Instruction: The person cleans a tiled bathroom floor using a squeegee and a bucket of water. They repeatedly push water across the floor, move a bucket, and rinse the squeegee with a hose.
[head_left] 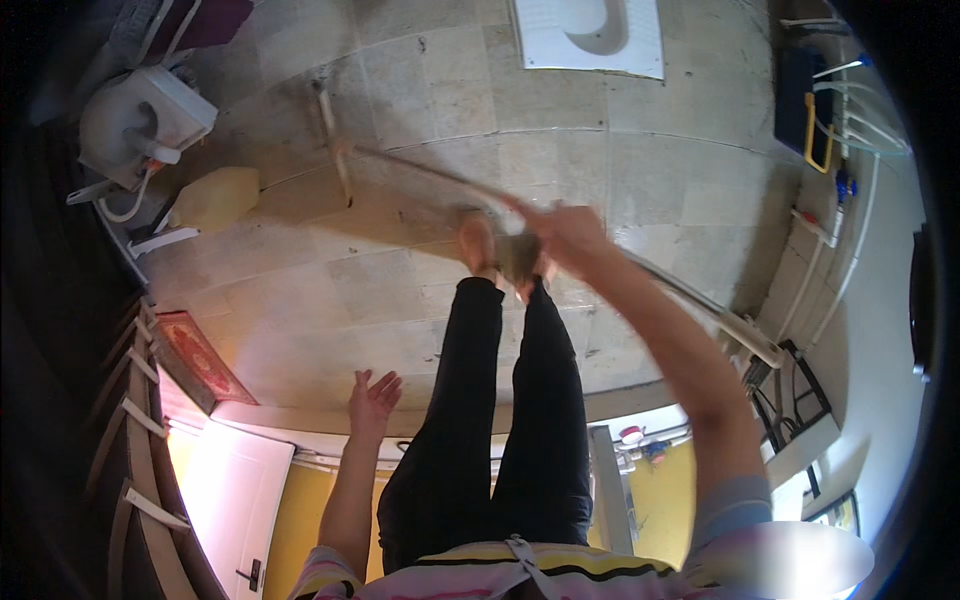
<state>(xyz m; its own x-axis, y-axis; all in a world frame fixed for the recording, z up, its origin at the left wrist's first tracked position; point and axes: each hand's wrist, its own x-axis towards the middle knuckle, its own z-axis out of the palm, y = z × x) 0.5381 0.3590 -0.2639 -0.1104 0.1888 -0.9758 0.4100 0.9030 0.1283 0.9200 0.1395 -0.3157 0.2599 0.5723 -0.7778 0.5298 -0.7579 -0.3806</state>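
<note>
My right hand (pixel 570 238) is closed around the handle of a long floor squeegee (pixel 440 178). The handle slants across in front of my feet, its free end up to the right beside the wall. Its narrow crosswise head (pixel 333 145) rests on the tiles at the far left and looks slightly blurred. My left hand (pixel 374 402) hangs beside my left leg with fingers apart and nothing in it. Under the squeegee handle the tiled floor (pixel 550 110) looks wet and shiny in places.
A white squat toilet (pixel 645 40) is set into the floor at the far side. To the left stand a white basin-like fixture (pixel 185 105) and a yellowish plastic jug (pixel 217 198). A red patterned mat (pixel 203 355) lies near the white door (pixel 235 490). Pipes (pixel 800 275) and hoses line the right wall.
</note>
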